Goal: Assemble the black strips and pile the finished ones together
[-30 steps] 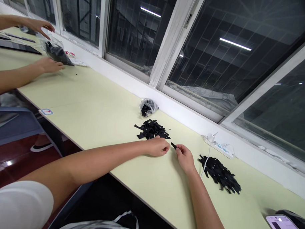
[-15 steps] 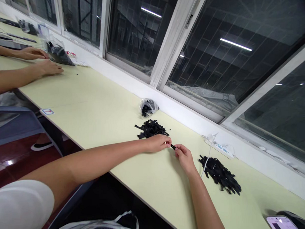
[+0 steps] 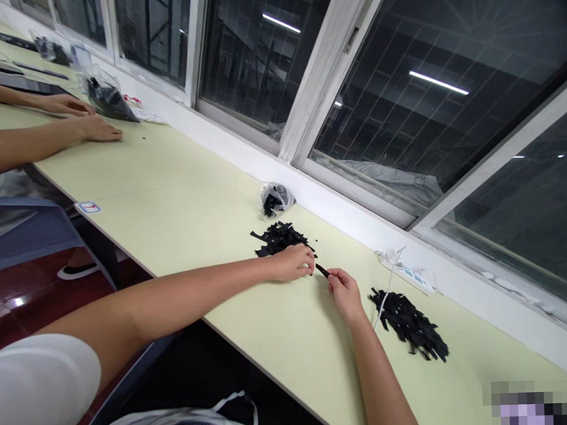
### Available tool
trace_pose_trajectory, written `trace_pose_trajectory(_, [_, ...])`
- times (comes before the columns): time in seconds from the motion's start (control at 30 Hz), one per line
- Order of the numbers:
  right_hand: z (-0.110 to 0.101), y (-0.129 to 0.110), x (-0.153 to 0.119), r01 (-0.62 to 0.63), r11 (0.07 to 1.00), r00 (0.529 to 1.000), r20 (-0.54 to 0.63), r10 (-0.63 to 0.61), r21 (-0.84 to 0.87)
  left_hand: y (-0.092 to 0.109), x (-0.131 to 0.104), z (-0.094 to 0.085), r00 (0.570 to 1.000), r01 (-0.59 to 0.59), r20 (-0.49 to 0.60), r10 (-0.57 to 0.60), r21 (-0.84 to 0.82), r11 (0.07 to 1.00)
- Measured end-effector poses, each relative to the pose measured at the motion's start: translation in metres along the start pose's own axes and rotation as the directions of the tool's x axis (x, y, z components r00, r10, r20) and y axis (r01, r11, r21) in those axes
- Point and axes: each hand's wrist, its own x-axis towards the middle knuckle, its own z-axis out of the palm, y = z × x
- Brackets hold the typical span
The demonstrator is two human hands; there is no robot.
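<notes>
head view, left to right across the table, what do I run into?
Clear plastic bag with dark contents → tangled pile of black strips → short narrow black strip → right hand → elongated pile of black strips

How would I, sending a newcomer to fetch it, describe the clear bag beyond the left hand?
Follow the pale table along the white window ledge to the loose black pile at the left hand. Just beyond that pile sits a small, crumpled clear bag with black pieces inside. It looks rounder and smaller than the dark-filled bag beside the other person's hands.
</notes>
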Motion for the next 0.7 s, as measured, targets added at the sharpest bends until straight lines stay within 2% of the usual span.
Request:
trace_pose_trajectory(0.07, [-0.001,0.002,0.001,-0.003,1.000,1.000,-0.015,0.003,-0.012,-0.001,0.000,-0.001,0.999,0.006,0.033,-0.008,0.063,0.998])
trace_pose_trajectory(0.23, [-0.001,0.001,0.000,-0.009,0.999,1.000,-0.027,0.008,-0.032,-0.003,-0.001,-0.014,0.992,0.117,0.026,-0.127,0.250,0.961])
trace_pose_trajectory(0.33, [-0.001,-0.002,-0.001,-0.027,0.999,0.999,-0.032,0.025,-0.035,-0.002,-0.002,-0.021,0.988,0.098,0.080,-0.130,0.322,0.942])
trace_pose_trajectory(0.47, [0.000,-0.004,-0.003,-0.030,0.999,0.999,-0.027,0.030,-0.030,0.002,-0.002,-0.021,0.987,0.078,0.105,-0.119,0.328,0.942])
trace_pose_trajectory(0.7, [0.000,-0.002,-0.002,-0.006,0.999,1.000,-0.027,0.004,-0.041,0.002,0.000,-0.017,0.980,0.125,0.111,-0.162,0.285,0.950])
